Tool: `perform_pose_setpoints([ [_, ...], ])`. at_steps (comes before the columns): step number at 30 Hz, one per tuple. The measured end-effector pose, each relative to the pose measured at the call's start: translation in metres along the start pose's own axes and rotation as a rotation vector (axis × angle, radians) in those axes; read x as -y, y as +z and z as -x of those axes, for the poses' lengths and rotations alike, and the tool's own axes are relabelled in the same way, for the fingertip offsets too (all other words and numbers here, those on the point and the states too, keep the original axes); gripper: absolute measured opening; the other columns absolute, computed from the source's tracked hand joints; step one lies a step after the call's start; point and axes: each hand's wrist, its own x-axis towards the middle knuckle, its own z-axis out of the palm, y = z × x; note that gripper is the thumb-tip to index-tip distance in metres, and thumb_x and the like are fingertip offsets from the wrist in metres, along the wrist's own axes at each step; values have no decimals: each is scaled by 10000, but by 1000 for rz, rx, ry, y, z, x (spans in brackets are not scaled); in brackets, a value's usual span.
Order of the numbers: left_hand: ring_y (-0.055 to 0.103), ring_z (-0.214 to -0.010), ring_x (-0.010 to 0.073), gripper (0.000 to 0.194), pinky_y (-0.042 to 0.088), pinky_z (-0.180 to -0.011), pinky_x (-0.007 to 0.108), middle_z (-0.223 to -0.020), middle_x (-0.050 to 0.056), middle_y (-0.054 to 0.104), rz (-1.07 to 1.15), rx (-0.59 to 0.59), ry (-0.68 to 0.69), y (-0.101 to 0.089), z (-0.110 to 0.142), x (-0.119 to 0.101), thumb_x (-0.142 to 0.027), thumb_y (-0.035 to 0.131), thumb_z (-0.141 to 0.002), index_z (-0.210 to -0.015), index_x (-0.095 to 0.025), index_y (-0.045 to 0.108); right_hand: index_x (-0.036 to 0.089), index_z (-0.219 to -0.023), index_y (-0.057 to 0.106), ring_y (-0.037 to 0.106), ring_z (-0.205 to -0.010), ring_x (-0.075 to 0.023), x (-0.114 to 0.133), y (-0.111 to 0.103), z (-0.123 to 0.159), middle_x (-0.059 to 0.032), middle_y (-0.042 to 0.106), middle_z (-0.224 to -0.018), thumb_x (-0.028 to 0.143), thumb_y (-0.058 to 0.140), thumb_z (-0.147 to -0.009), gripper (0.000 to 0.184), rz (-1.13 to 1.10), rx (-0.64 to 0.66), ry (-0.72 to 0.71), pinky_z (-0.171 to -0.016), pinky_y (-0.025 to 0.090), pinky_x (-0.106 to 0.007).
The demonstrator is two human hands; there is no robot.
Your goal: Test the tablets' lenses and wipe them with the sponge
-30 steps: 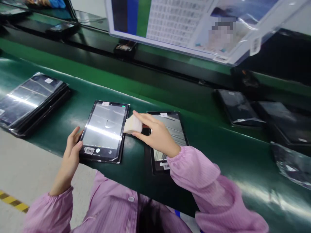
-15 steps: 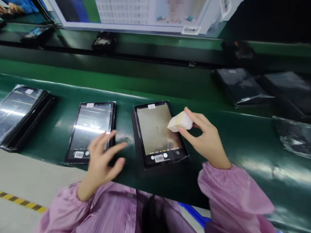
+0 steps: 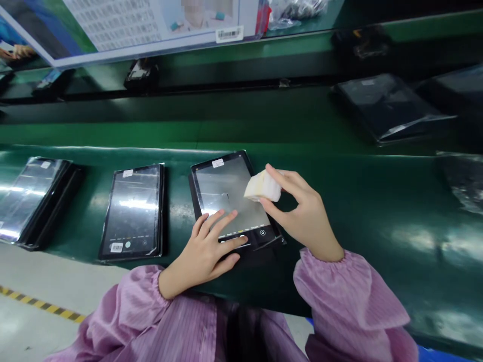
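A black-framed tablet (image 3: 241, 191) lies on the green bench in front of me, its screen lit with what looks like a camera view. My left hand (image 3: 209, 246) is over its lower part, fingers spread, the index finger at the row of buttons along the bottom. Between thumb and fingers, my right hand (image 3: 298, 201) pinches a white and yellowish foam block (image 3: 263, 186) at the tablet's right edge. Another lit tablet (image 3: 132, 211) rests to the left, with a barcode label near its bottom.
At far left lies a stack of film-covered tablets (image 3: 32, 196). Plastic-wrapped dark devices (image 3: 385, 100) and crumpled clear plastic (image 3: 466, 178) are on the right. A printed sheet (image 3: 128, 30) stands at the back, and black devices (image 3: 141, 74) sit on the rear strip.
My left hand has moved right, from beside the left tablet onto the middle tablet's lower screen. My right hand still holds the foam block. The camera view has shifted.
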Motion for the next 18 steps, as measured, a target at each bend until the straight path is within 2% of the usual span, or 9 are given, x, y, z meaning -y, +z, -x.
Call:
perform_pose_setpoints([
  [6, 368, -1467, 317, 271, 244, -1183, 475, -1549, 101, 480, 0, -42, -28, 2, -1, -3, -360, 601, -994, -1239, -313, 706, 296, -1469, 572, 652, -1181, -256, -13, -12, 7, -32, 656, -1361, 228, 675, -918, 565, -47, 4, 48, -991, 567, -423],
  [11, 385, -1460, 329, 256, 252, -1178, 495, -1551, 98, 483, -15, -22, -27, 1, -1, -3, -343, 605, -993, -1231, -305, 691, 286, -1461, 581, 647, -1199, -262, -12, -13, 7, -28, 651, -1371, 249, 663, -917, 551, -35, 17, 84, -992, 567, -421],
  [13, 355, -1488, 314, 353, 239, -1200, 499, -1585, 116, 442, 27, -18, -73, -8, -2, -3, -287, 539, -1022, -1371, -275, 594, 278, -1462, 580, 646, -1194, -259, -12, -13, 7, -28, 652, -1369, 253, 658, -916, 552, -33, 19, 95, -986, 567, -414],
  [15, 325, -1518, 294, 474, 234, -1226, 506, -1628, 139, 378, 127, 10, -136, -22, -1, -5, -256, 412, -1061, -1534, -230, 407, 273, -1465, 578, 645, -1192, -256, -12, -14, 7, -29, 654, -1364, 255, 655, -915, 555, -28, 22, 100, -985, 563, -407],
  [18, 315, -1537, 301, 570, 299, -1226, 518, -1660, 135, 331, 286, 42, -165, -38, 15, -16, -336, 265, -1085, -1639, -221, 189, 275, -1463, 580, 644, -1189, -254, -13, -14, 7, -30, 659, -1350, 259, 659, -912, 557, -27, 23, 107, -973, 561, -394],
])
